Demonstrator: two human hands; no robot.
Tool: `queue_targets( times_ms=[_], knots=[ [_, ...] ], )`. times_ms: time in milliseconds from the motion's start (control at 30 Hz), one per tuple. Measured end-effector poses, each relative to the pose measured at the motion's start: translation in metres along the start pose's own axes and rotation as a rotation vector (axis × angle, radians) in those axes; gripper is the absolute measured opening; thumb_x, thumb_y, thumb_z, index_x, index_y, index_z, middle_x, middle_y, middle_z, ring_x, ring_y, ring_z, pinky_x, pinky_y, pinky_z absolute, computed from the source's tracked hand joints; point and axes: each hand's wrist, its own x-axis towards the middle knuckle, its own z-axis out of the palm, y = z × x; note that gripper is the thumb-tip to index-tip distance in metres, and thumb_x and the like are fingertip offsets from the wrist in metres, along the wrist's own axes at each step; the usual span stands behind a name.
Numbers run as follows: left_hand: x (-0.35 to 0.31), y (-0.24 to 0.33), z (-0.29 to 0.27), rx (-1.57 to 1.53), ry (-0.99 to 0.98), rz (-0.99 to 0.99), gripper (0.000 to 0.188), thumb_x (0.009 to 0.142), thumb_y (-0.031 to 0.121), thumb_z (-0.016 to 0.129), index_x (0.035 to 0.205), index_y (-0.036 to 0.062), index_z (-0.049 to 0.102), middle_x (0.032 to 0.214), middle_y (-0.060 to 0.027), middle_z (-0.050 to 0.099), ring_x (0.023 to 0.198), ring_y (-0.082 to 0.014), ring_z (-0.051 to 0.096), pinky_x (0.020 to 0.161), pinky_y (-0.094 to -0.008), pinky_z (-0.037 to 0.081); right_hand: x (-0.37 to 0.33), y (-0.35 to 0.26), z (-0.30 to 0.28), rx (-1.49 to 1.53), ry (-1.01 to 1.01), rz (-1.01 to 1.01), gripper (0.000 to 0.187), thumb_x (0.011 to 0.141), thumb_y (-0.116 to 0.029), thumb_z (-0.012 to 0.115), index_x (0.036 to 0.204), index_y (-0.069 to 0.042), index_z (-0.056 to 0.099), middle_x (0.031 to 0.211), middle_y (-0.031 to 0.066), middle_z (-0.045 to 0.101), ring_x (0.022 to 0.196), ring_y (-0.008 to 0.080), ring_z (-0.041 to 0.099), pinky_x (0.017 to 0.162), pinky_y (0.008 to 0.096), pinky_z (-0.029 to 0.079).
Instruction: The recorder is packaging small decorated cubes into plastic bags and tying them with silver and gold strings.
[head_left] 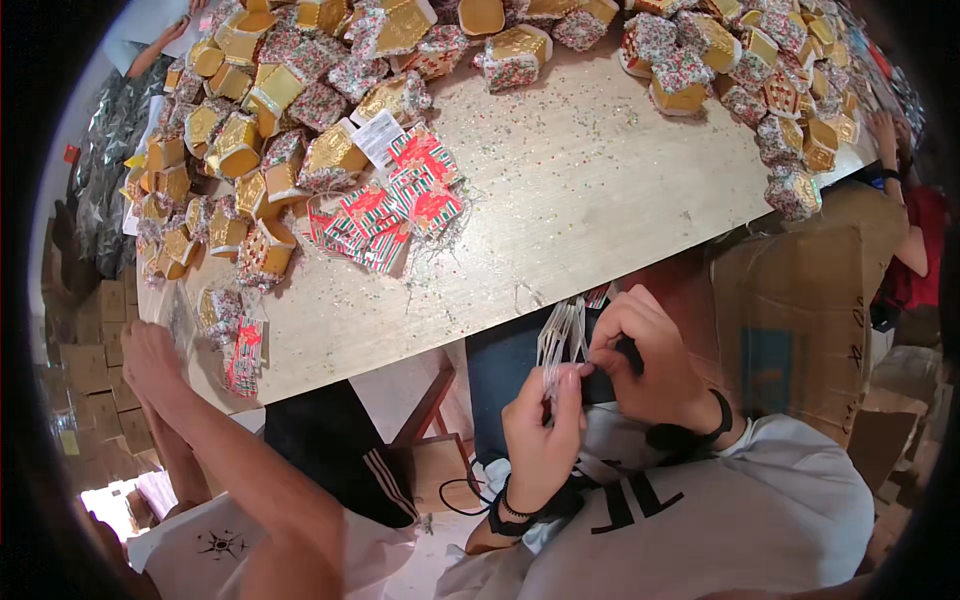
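Observation:
In front of my lap, just off the table's near edge, my left hand [545,425] is closed around a bundle of thin pale strings [563,335]. The strings fan upward from its fingertips toward the table edge. My right hand [645,355] has its thumb and fingers pinched together at the strings, right beside the left fingertips. Part of a red and striped card tag [597,296] shows behind the strings at the edge. On the table beyond lies a loose pile of red, green and white striped tags [370,228] with thin strings attached.
Many gold house-shaped ornaments [335,155] with sprinkle-covered roofs crowd the table's [560,190] far side. A white paper slip [377,137] lies by the tags. A co-worker's hand [150,360] is at the left, near more tags [245,360]. A cardboard box [790,320] stands right.

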Motion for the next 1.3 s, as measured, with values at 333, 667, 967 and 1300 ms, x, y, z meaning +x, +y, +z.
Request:
queue_targets(
  times_ms=[333, 667, 967, 1300],
  knots=[
    [0.008, 0.0, 0.013, -0.031, -0.066, -0.075, 0.019, 0.095, 0.012, 0.048, 0.1, -0.0004, 0.061, 0.055, 0.0028, 0.048, 0.05, -0.0014, 0.042, 0.045, -0.0185, 0.031, 0.0, 0.009, -0.001, 0.22, 0.05, 0.006, 0.009, 0.076, -0.001, 0.057, 0.079, -0.004, 0.05, 0.078, 0.0091, 0.05, 0.075, 0.0249, 0.046, 0.07, 0.0333, 0.037],
    [0.004, 0.001, 0.019, -0.139, 0.137, 0.082, 0.021, 0.094, 0.012, 0.048, 0.105, -0.0027, 0.058, 0.058, 0.0025, 0.045, 0.046, -0.0027, 0.036, 0.043, -0.0173, 0.026, -0.004, 0.019, -0.006, 0.818, 0.054, 0.069, 0.011, 0.078, 0.004, 0.054, 0.083, -0.004, 0.049, 0.09, 0.01, 0.057, 0.08, 0.0234, 0.054, 0.077, 0.0327, 0.042],
    [-0.002, -0.001, 0.027, -0.032, 0.072, 0.122, 0.012, 0.079, -0.007, 0.063, 0.091, -0.0036, 0.064, 0.066, -0.0027, 0.06, 0.054, -0.0052, 0.053, 0.051, -0.0181, 0.039, -0.021, 0.019, -0.026, 0.41, 0.079, -0.128, 0.011, 0.07, 0.004, 0.063, 0.078, -0.004, 0.061, 0.076, 0.0075, 0.058, 0.072, 0.0259, 0.055, 0.072, 0.0345, 0.044],
    [0.001, -0.004, 0.021, -0.155, 0.001, 0.165, 0.011, 0.081, -0.005, 0.062, 0.092, -0.0037, 0.061, 0.068, -0.0021, 0.058, 0.057, -0.0048, 0.052, 0.053, -0.0179, 0.039, -0.013, 0.02, -0.033, 0.189, 0.052, -0.168, 0.013, 0.071, -0.002, 0.067, 0.083, -0.005, 0.061, 0.078, 0.0064, 0.058, 0.073, 0.0239, 0.055, 0.071, 0.0346, 0.042]
  ],
)
